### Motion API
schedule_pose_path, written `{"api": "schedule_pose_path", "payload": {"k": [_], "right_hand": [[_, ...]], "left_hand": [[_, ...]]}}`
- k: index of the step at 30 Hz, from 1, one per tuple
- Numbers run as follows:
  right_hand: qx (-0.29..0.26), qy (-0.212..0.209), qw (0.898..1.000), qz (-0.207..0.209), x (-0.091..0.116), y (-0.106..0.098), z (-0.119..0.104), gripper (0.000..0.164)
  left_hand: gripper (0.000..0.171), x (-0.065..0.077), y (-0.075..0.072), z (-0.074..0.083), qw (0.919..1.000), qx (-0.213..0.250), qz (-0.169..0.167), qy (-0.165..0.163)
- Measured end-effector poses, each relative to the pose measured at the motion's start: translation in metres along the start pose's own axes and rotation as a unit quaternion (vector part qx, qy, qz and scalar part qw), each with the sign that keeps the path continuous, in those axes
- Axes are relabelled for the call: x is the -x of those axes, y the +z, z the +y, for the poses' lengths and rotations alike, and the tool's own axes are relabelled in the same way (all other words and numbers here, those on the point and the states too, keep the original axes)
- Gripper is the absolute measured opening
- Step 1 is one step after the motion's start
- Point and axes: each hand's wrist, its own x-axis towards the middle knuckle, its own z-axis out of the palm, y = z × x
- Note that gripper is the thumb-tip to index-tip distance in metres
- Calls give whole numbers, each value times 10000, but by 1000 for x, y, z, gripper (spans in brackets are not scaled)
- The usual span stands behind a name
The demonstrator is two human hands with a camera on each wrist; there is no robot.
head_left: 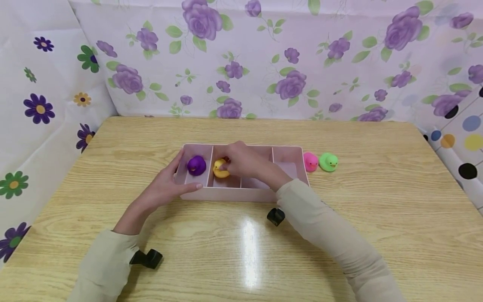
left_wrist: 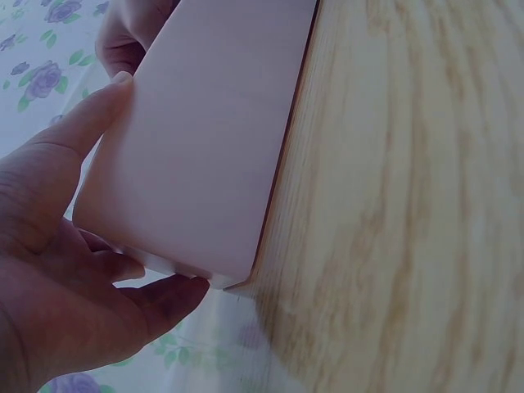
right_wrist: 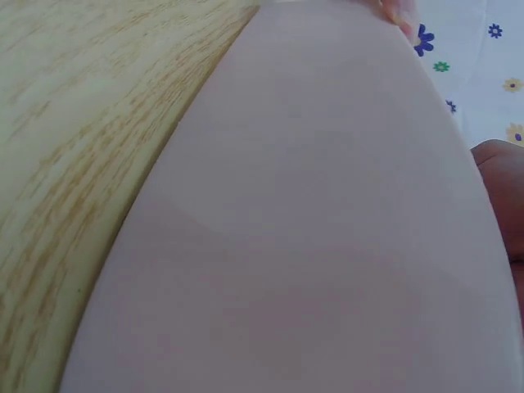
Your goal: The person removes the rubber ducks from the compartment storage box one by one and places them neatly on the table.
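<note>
A pale pink divided box (head_left: 241,194) lies lengthwise on the table. My left hand (head_left: 166,184) grips its left end, thumb over the front rim and fingers against the end wall; the left wrist view shows this hand (left_wrist: 65,221) around the box corner. Inside the leftmost compartment sits a purple rubber duck (head_left: 196,165). My right hand (head_left: 243,161) reaches down into the compartment beside it and pinches a yellow rubber duck (head_left: 220,168), partly covered by the fingers. In the right wrist view the box's front wall (right_wrist: 286,196) hides most of this hand (right_wrist: 498,184).
Just right of the box stand a pink rubber duck (head_left: 311,162) and a green rubber duck (head_left: 328,162). The wooden table (head_left: 377,188) is backed by a flowered sheet (head_left: 256,100). Black wrist cameras (head_left: 152,259) hang below both sleeves.
</note>
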Motion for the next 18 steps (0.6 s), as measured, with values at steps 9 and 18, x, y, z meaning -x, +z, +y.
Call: {"api": "schedule_pose_path", "payload": {"k": [9,18], "right_hand": [[-113,32,9999,13,6,-4,-1,13],[-348,-310,9988,130,13,-8,-3,11]], "left_hand": [[111,-1,1,1,10000,-60,-10,-4],[113,-1,0,1,10000,19,-22,41]]}}
